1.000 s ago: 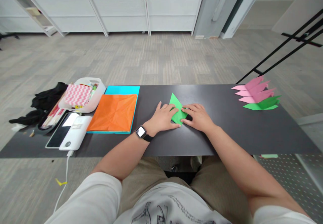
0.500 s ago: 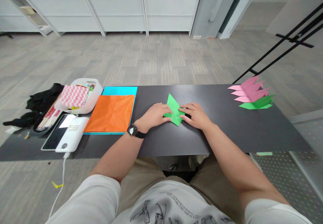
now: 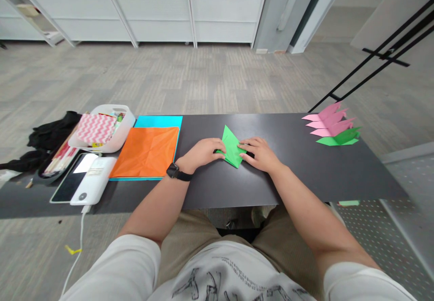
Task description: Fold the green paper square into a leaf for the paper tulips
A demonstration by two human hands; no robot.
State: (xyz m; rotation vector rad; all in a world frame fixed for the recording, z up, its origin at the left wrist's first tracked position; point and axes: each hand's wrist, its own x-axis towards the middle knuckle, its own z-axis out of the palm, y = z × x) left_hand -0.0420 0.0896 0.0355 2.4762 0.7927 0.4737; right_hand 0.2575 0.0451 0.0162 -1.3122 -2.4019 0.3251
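A green folded origami paper (image 3: 232,147), roughly kite-shaped with a point at the far end, lies on the dark table in front of me. My left hand (image 3: 206,151), wearing a black watch at the wrist, pinches the paper's left edge between thumb and fingers. On the opposite side my right hand (image 3: 257,153) holds the right edge, its fingers on top and its thumb nearer to me. The fingertips hide small parts of both side corners.
Left of my hands lie an orange paper stack (image 3: 145,152) and blue paper (image 3: 159,121). Beyond are a white basket (image 3: 122,131), a white power bank (image 3: 93,181), a phone (image 3: 69,185) and black cloth (image 3: 54,129). Folded pink pieces (image 3: 330,122) and a green piece (image 3: 339,137) stand at right.
My left fingers have shifted slightly to the left along the green paper's edge, uncovering more of it. My right hand stays on its side. The whole view has shifted a little.
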